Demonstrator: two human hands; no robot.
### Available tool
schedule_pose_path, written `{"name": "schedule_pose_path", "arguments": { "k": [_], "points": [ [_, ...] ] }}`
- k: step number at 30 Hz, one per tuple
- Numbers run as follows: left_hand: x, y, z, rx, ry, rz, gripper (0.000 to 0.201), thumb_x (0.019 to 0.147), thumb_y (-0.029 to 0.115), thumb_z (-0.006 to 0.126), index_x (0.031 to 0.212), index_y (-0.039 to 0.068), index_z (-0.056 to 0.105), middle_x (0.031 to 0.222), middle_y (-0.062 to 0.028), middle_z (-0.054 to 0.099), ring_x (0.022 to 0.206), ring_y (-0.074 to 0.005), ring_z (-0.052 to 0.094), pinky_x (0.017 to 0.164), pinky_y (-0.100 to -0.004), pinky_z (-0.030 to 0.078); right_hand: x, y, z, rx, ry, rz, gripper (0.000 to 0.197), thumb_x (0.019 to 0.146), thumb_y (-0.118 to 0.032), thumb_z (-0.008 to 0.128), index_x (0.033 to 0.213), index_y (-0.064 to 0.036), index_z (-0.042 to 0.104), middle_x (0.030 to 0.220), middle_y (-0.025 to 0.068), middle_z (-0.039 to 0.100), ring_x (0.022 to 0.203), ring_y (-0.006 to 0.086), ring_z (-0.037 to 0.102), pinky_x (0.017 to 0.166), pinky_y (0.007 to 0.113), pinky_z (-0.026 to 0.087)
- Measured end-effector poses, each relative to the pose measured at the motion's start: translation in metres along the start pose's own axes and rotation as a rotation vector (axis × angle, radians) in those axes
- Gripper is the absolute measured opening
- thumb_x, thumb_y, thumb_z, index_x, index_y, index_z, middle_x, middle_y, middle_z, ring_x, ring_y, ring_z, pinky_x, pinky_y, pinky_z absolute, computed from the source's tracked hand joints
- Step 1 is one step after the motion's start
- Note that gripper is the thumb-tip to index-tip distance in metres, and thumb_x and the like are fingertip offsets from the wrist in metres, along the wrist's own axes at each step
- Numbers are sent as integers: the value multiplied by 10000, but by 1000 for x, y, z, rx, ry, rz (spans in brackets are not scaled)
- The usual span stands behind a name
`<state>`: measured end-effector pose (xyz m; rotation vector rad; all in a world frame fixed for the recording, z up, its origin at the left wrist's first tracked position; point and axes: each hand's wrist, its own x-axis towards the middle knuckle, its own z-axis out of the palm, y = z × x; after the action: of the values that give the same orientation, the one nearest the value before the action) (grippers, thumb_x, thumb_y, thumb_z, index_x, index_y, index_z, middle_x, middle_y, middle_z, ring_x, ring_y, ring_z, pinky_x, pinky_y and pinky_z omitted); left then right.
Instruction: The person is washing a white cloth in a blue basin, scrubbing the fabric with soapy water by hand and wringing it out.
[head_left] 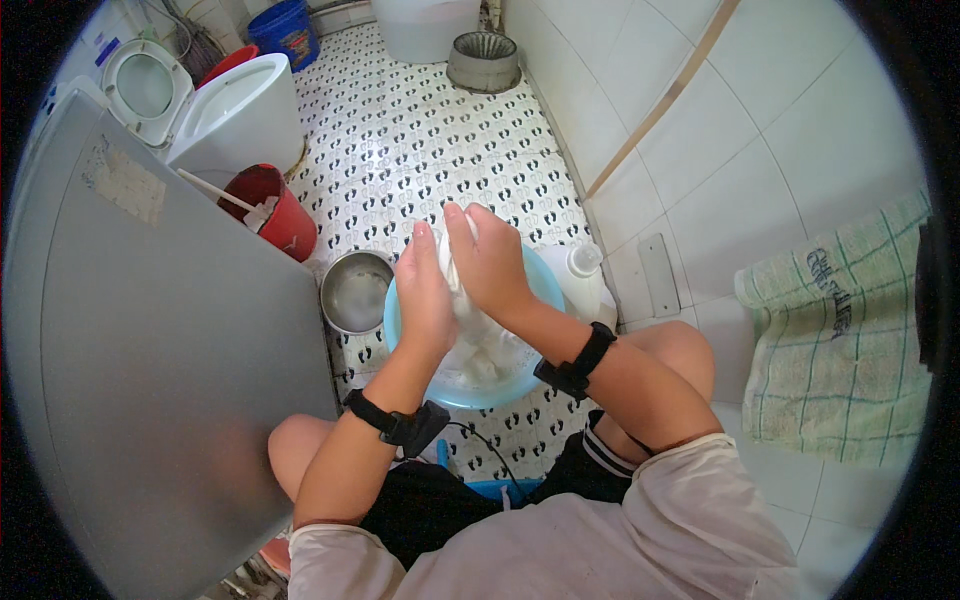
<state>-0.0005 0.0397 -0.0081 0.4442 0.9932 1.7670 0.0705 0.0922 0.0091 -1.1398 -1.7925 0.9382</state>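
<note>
My left hand point(426, 298) and my right hand point(490, 262) are raised close together over a light blue basin point(482, 402). Both are closed on a bunched white cloth point(446, 262) pressed between them. Its lower part hangs toward the basin, where more white cloth point(487, 362) lies in sudsy water. The fingers of both hands point away from me, partly covering the cloth. Each of my wrists has a black strap with a small dark box.
A metal bowl point(358, 291) stands left of the basin, a white bottle point(584, 262) right of it. A red bin point(285, 222), toilet point(240, 115) and grey cabinet-like panel point(190, 330) line the left. A checked towel point(840, 330) hangs on the right; a wooden pole point(665, 100) leans there.
</note>
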Motion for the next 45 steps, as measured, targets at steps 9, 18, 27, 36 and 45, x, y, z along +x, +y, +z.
{"name": "schedule_pose_path", "arguments": {
  "k": [9, 18, 27, 36, 45],
  "points": [
    [2, 1, 0, 155, 28, -14, 340, 991, 366, 425, 975, 61, 577, 924, -36, 620, 817, -124, 598, 709, -278, 488, 10, 2, 2, 27, 79, -6, 355, 901, -248, 545, 651, -2, 494, 590, 224, 502, 555, 399, 511, 528, 459, 395],
    [5, 7, 0, 221, -9, -57, 338, 988, 346, 437, 1028, 40, 574, 937, -41, 626, 819, -128, 597, 728, -271, 489, 10, 7, 2, -2, 97, -9, 323, 901, -231, 544, 683, 8, 545, 608, 237, 523, 574, 404, 533, 533, 459, 410],
    [10, 5, -11, 280, -68, -34, 319, 989, 338, 445, 976, 49, 577, 874, -24, 610, 779, -104, 581, 697, -266, 475, 12, 10, 7, 14, 104, -11, 323, 888, -234, 564, 676, 6, 527, 607, 234, 522, 583, 412, 539, 537, 466, 412],
    [4, 12, -7, 197, -27, -58, 335, 990, 336, 440, 966, 38, 592, 879, -34, 628, 776, -109, 597, 701, -261, 482, -6, -4, 6, 10, 41, -120, 321, 895, -240, 538, 678, -6, 509, 655, 234, 537, 599, 406, 538, 540, 467, 407],
    [6, 7, -12, 134, -70, -77, 342, 989, 333, 442, 1019, 27, 593, 937, -48, 640, 819, -125, 608, 728, -270, 485, -9, -9, 4, -8, 7, -99, 348, 905, -251, 513, 665, 1, 496, 629, 231, 522, 596, 426, 530, 541, 473, 403]
  ]
}}
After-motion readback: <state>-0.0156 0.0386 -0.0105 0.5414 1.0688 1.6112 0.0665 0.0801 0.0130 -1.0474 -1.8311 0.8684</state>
